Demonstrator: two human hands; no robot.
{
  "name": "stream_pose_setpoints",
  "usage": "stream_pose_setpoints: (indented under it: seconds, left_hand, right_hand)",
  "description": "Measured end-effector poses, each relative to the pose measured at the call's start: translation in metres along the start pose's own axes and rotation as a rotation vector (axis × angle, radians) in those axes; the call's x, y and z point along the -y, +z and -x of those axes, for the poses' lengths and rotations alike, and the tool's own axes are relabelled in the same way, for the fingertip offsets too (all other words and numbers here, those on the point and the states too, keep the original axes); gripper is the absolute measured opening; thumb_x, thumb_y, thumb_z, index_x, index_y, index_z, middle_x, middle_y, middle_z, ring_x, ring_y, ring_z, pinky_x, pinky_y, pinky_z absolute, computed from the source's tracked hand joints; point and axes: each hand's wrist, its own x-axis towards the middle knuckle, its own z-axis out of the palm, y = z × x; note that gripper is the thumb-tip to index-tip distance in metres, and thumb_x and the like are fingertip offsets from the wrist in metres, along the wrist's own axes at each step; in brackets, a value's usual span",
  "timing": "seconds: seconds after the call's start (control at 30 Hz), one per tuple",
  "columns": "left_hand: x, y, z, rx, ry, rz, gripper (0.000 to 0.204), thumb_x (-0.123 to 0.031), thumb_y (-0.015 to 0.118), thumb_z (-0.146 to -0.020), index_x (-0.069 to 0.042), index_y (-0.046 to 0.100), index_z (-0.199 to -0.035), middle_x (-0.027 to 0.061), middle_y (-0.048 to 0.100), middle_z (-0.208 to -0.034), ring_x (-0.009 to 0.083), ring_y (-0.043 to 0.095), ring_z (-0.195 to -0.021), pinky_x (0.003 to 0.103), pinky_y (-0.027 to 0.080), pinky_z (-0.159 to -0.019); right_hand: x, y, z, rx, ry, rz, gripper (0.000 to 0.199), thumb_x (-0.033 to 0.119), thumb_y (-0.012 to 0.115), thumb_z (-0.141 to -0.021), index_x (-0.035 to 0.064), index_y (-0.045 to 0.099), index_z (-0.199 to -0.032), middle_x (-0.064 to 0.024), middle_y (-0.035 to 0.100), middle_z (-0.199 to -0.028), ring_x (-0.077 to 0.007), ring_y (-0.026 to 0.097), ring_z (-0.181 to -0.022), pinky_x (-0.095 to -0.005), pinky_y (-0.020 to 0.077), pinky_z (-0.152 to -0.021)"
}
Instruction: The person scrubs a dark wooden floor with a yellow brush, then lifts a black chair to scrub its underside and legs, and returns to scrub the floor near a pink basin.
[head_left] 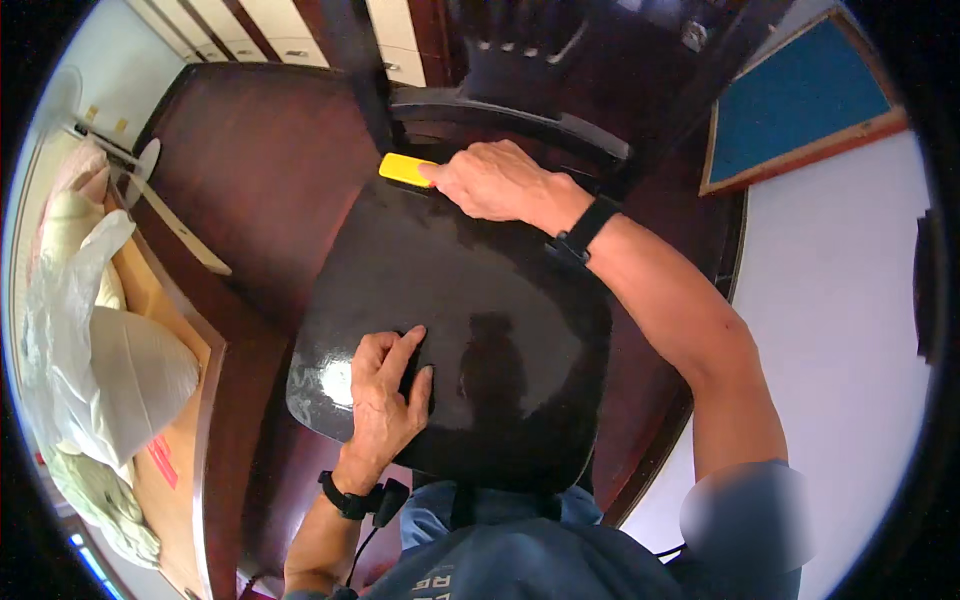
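A glossy black chair seat (455, 300) lies in front of me, its low curved backrest rail (510, 112) at the far side. My right hand (495, 182) is closed around a yellow scrubbing brush (404, 169), whose dark underside rests at the seat's far left corner, beside the backrest post. Most of the handle is hidden in the fingers. Nearer to me, my left hand (385, 400) leans on the front left part of the seat, thumb and forefinger apart and nothing held. Black straps sit on both wrists.
At the left stands a wooden bed or bench edge (205, 400) with a white plastic bag (135, 375) and cloths on it. Dark red floor (255, 150) surrounds the chair. A blue framed board (800, 100) and a white wall (830, 300) are on the right.
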Motion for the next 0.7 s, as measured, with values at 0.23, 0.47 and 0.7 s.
stream_pose_setpoints:
  seconds: [0.23,0.47,0.7]
  left_hand:
    - [0.019,-0.01,0.013,0.02,-0.005,0.005,0.053,-0.004,0.077,-0.079,-0.003,0.067,-0.131,0.0185,0.059,-0.11,0.0361,0.06,-0.1,0.043,0.05,-0.09]
    - [0.019,0.001,0.006,0.019,0.0,0.035,0.053,-0.007,0.079,-0.078,-0.004,0.068,-0.129,0.0175,0.06,-0.11,0.0352,0.059,-0.099,0.044,0.049,-0.089]
    - [0.017,-0.009,0.006,0.018,-0.007,0.055,0.053,-0.011,0.081,-0.076,-0.004,0.069,-0.128,0.0163,0.061,-0.111,0.0344,0.059,-0.101,0.044,0.048,-0.089]
  right_hand:
    - [0.006,0.0,-0.025,0.105,0.015,0.091,0.029,0.028,0.052,-0.104,0.0132,0.076,-0.1,-0.0173,0.074,-0.08,-0.0391,0.074,-0.072,-0.0533,0.0582,-0.061]
    - [0.002,0.022,-0.052,0.032,0.015,0.024,0.022,0.024,0.058,-0.099,0.0145,0.073,-0.111,-0.0173,0.072,-0.079,-0.041,0.072,-0.07,-0.0538,0.0577,-0.06]
    - [0.026,-0.048,0.035,-0.223,0.289,-0.003,0.03,0.024,0.062,-0.101,0.0133,0.073,-0.127,-0.025,0.066,-0.08,-0.0416,0.068,-0.072,-0.0481,0.0531,-0.066]
